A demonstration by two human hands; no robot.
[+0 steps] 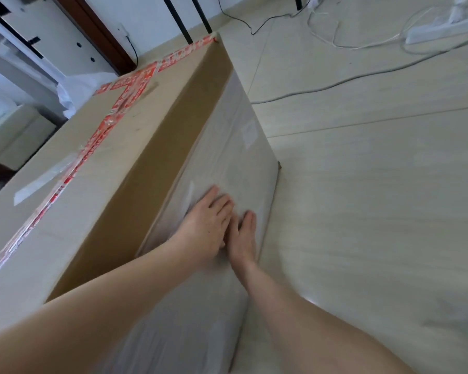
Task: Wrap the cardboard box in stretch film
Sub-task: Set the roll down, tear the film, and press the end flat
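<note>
Head view: the large brown cardboard box (98,168) stands on the pale tiled floor (375,211), its top crossed by strips of red-printed tape (119,103). Cloudy, translucent stretch film (227,147) already covers the lower part of the box's long side face. A band of bare brown cardboard shows above it, just under the box's top edge.

The left hand (205,228) and right hand (242,238) lie side by side on that filmed face, fingers straight and flat, pressing the film against the box and gripping nothing.

As a judgement, the wrapping is partly done. This side carries at least one layer, while the upper band and the whole top look uncovered. The far sides cannot be seen. No film roll is in view.

Beyond the box, a white power strip (443,28) and loose cables lie on the floor.
</note>
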